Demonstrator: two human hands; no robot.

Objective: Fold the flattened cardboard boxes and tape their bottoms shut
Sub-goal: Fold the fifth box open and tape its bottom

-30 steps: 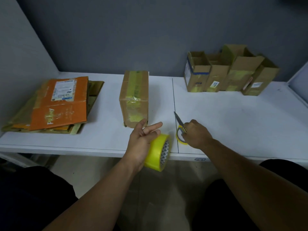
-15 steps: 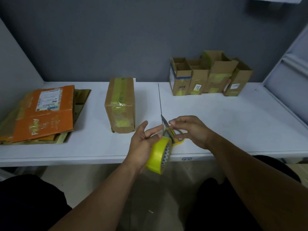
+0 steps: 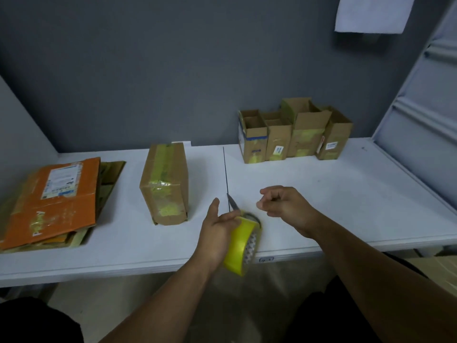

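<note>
Cardboard flats (image 3: 49, 201) are waiting left of the taped box (image 3: 165, 184); right of it, the left hand (image 3: 217, 231) is gripping the tape roll (image 3: 241, 246) beside the scissors (image 3: 233, 203), just released by the right hand (image 3: 286, 206), hovering loosely open, likely free for folding.

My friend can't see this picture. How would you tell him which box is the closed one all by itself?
Find the white table, then look left of the thin dark seam down its middle. Between that seam and the flat orange cardboard stack stands the closed box. Unlike the four open boxes by the back wall, it is alone, with yellow-green tape running over it.
</note>
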